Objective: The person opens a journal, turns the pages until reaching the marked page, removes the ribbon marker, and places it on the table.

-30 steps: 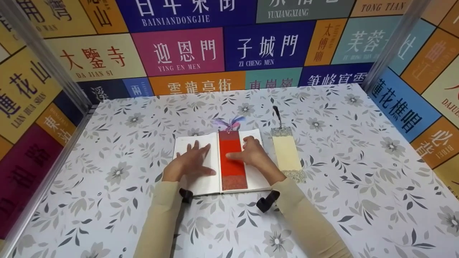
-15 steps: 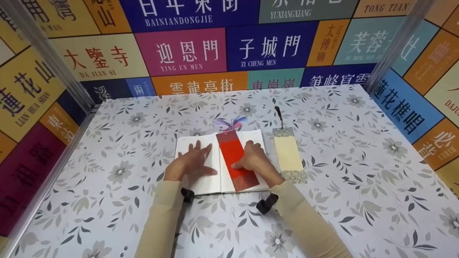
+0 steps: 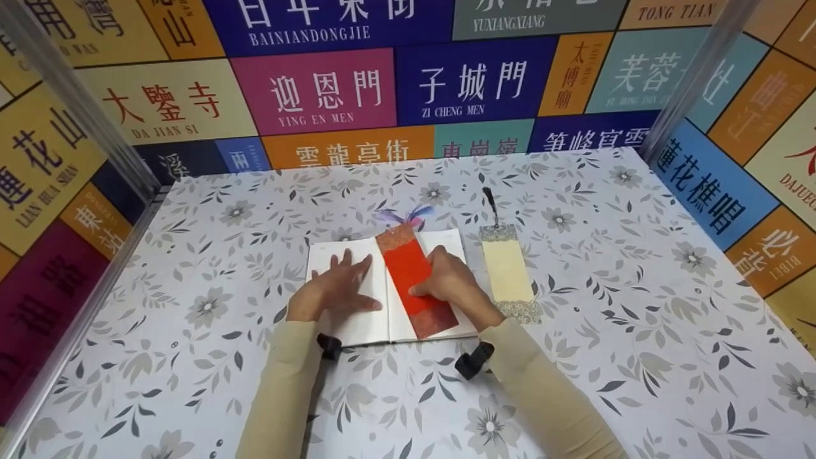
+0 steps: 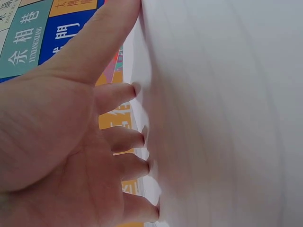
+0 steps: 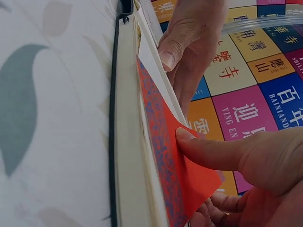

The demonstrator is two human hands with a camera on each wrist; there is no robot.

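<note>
A red bookmark (image 3: 413, 280) with patterned ends and a purple-pink ribbon bow lies slantwise over the right page of an open book (image 3: 357, 331). My right hand (image 3: 451, 280) pinches its right edge, the thumb (image 5: 208, 151) on the red face and the fingers curled beneath. In the right wrist view the bookmark bends up from the page at the grip. On the left page my left hand (image 3: 335, 290) rests with spread fingers, its fingertips pressing the ruled paper (image 4: 222, 123) in the left wrist view.
A cream bookmark (image 3: 508, 271) with lace-patterned ends and a dark tassel lies on the table right of the book. The flower-print tabletop (image 3: 408, 408) ends at panels (image 3: 331, 89) of coloured name signs behind and on both sides.
The red bookmark has turned from lying straight beside the book's fold to a slant, top leftward and bottom rightward. My right hand has gone from touching it to pinching it; the left stays put.
</note>
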